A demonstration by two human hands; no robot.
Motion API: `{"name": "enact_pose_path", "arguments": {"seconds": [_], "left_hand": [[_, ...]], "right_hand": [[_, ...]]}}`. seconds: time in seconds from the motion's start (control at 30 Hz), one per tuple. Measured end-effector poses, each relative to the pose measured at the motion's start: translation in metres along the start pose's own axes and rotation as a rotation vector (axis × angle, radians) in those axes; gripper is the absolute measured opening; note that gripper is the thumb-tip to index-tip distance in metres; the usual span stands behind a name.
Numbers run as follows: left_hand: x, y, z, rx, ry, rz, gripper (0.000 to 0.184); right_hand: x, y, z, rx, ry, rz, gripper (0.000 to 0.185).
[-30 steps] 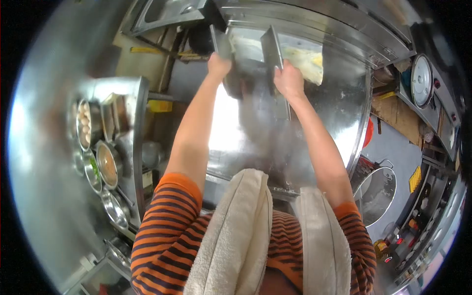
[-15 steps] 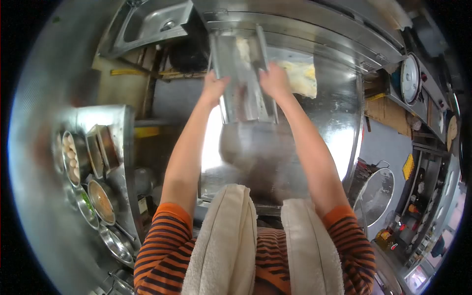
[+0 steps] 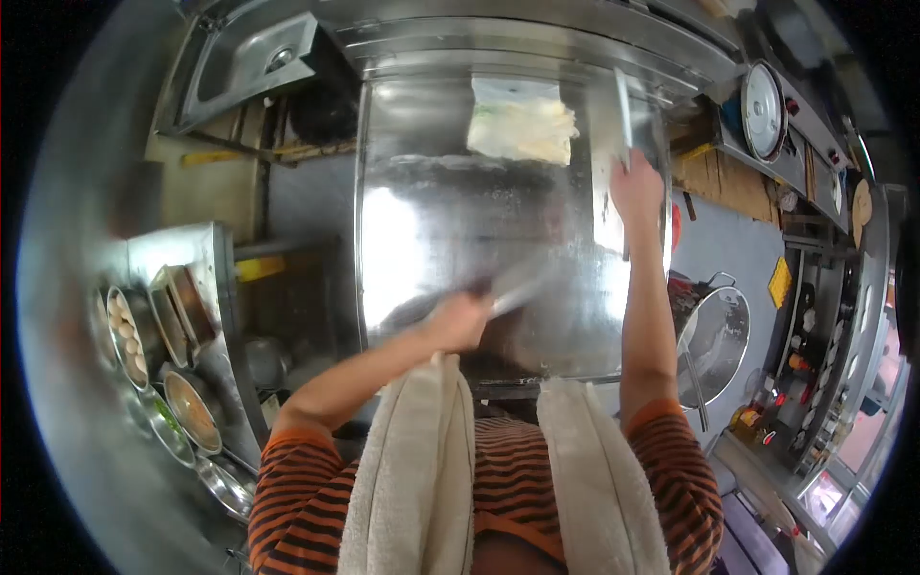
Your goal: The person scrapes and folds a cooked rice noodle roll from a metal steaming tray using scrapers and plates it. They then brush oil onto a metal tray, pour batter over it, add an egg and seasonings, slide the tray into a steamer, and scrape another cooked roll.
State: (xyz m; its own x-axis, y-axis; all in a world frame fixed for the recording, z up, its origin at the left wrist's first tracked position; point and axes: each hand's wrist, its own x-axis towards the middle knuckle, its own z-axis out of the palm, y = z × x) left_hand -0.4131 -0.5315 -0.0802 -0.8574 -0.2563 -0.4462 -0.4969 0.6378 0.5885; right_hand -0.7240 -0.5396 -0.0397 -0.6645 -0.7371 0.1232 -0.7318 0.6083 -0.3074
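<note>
My left hand (image 3: 460, 321) is closed near the front of the steel worktable (image 3: 450, 220), on a flat, pale, blade-like tool (image 3: 522, 287) pointing right. Motion blurs the tool, so its exact kind does not show. At the table's right side my right hand (image 3: 637, 187) grips the rim of a long metal tray (image 3: 607, 201), which seems tipped up on its side. A pale, yellowish sheet of dough (image 3: 522, 129) lies at the back of the table, apart from both hands. A whitish streak (image 3: 441, 161) runs across the steel to its left.
On the left, a side counter (image 3: 182, 244) holds a bowl of eggs (image 3: 126, 335), a pan of brownish food (image 3: 192, 407) and other bowls. A sink (image 3: 254, 62) is at the back left. To the right stand a large pot (image 3: 714, 345) and a white lid (image 3: 762, 110).
Both hands held the tray over the table's middle; now only my right hand holds it, farther right. My left hand has come down toward me and grips the blade-like tool. The dough is fully uncovered.
</note>
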Motion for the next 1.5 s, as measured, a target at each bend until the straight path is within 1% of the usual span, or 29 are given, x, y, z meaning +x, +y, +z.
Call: {"name": "enact_pose_path", "arguments": {"seconds": [0.03, 0.1, 0.13, 0.17, 0.23, 0.27, 0.33, 0.37, 0.43, 0.47, 0.53, 0.57, 0.6, 0.63, 0.67, 0.73, 0.8, 0.83, 0.87, 0.9, 0.93, 1.0, 1.1, 1.17, 1.2, 1.27, 1.3, 1.37, 1.5], "left_hand": [[-0.012, -0.012, 0.032, -0.157, -0.37, 0.103, 0.025], [-0.044, -0.006, 0.099, -0.075, -0.468, 0.16, 0.031], [-0.056, 0.009, 0.097, 0.035, -0.447, 0.273, 0.031], [-0.055, 0.018, 0.086, 0.035, -0.446, 0.27, 0.031], [-0.051, 0.033, 0.065, 0.045, -0.69, 0.194, 0.033], [-0.052, 0.037, 0.06, 0.041, -0.685, 0.186, 0.033], [-0.056, 0.041, 0.057, -0.084, -0.644, 0.055, 0.025], [-0.056, 0.04, 0.058, -0.09, -0.646, 0.046, 0.025], [-0.057, 0.037, 0.061, -0.148, -0.629, -0.066, 0.025], [-0.057, 0.033, 0.071, -0.16, -0.629, -0.071, 0.025], [-0.059, 0.02, 0.094, -0.085, -0.594, -0.081, 0.021], [-0.06, 0.035, 0.055, -0.12, -0.577, -0.115, 0.02], [-0.064, 0.029, 0.06, -0.121, -0.567, -0.115, 0.02], [-0.072, 0.017, 0.071, -0.167, -0.431, -0.174, 0.021], [-0.081, 0.01, 0.072, -0.214, -0.298, -0.231, 0.022], [-0.098, 0.001, 0.065, -0.228, -0.091, -0.321, 0.02], [-0.117, -0.005, 0.052, -0.386, 0.248, -0.285, 0.016], [-0.122, -0.001, 0.041, -0.384, 0.249, -0.286, 0.016], [-0.128, 0.006, 0.029, -0.379, 0.337, -0.379, 0.013], [-0.132, 0.008, 0.023, -0.372, 0.424, -0.472, 0.01], [-0.136, 0.008, 0.022, -0.37, 0.418, -0.477, 0.01], [-0.147, 0.008, 0.025, -0.368, 0.514, -0.613, 0.011], [-0.16, 0.01, 0.037, -0.374, 0.548, -0.616, 0.011], [-0.162, 0.015, 0.04, -0.4, 0.574, -0.617, 0.011], [-0.162, 0.019, 0.039, -0.426, 0.556, -0.654, 0.011], [-0.162, 0.022, 0.043, -0.456, 0.537, -0.692, 0.011], [-0.163, 0.02, 0.047, -0.462, 0.566, -0.669, 0.011], [-0.161, 0.021, 0.048, -0.464, 0.602, -0.649, 0.011], [-0.167, 0.025, 0.049, -0.476, 0.64, -0.674, 0.011]], "right_hand": [[0.007, -0.01, 0.005, 0.0, 0.013, -0.016, 0.018], [0.027, -0.026, 0.017, 0.023, -0.014, -0.154, 0.015], [0.04, -0.033, 0.028, -0.03, -0.072, -0.244, 0.014], [0.054, -0.04, 0.039, -0.083, -0.132, -0.335, 0.014], [0.072, -0.055, 0.057, -0.118, -0.2, -0.519, 0.016], [0.083, -0.06, 0.071, -0.113, -0.201, -0.528, 0.016], [0.096, -0.069, 0.093, -0.076, -0.165, -0.726, 0.02], [0.1, -0.071, 0.099, -0.068, -0.171, -0.731, 0.02], [0.106, -0.074, 0.105, -0.13, -0.204, -0.797, 0.025], [0.103, -0.072, 0.106, -0.128, -0.215, -0.805, 0.025], [0.093, -0.066, 0.102, -0.155, -0.271, -0.844, 0.027], [0.083, -0.057, 0.098, -0.157, -0.267, -0.848, 0.027], [0.065, -0.045, 0.094, -0.129, -0.245, -0.911, 0.023], [0.055, -0.038, 0.09, -0.101, -0.227, -0.974, 0.019], [0.055, -0.037, 0.086, -0.106, -0.23, -0.98, 0.019], [0.059, -0.037, 0.079, -0.104, -0.236, -0.886, 0.016], [0.086, -0.047, 0.083, -0.146, -0.233, -0.841, 0.014], [0.104, -0.05, 0.092, -0.13, -0.157, -0.881, 0.013], [0.111, -0.053, 0.095, -0.11, -0.084, -0.918, 0.013], [0.113, -0.055, 0.1, -0.104, -0.087, -0.916, 0.013], [0.113, -0.061, 0.099, -0.107, -0.133, -0.872, 0.014], [0.104, -0.062, 0.102, -0.11, -0.188, -0.831, 0.016], [0.078, -0.048, 0.103, -0.119, -0.124, -0.903, 0.017], [0.068, -0.04, 0.094, -0.09, -0.214, -0.965, 0.017], [0.072, -0.04, 0.091, -0.096, -0.215, -0.971, 0.017], [0.077, -0.043, 0.08, -0.125, -0.128, -0.918, 0.015], [0.083, -0.043, 0.083, -0.125, -0.129, -0.92, 0.015], [0.11, -0.048, 0.095, -0.174, -0.045, -0.879, 0.013], [0.12, -0.031, 0.119, -0.171, -0.025, -0.885, 0.011]]}}
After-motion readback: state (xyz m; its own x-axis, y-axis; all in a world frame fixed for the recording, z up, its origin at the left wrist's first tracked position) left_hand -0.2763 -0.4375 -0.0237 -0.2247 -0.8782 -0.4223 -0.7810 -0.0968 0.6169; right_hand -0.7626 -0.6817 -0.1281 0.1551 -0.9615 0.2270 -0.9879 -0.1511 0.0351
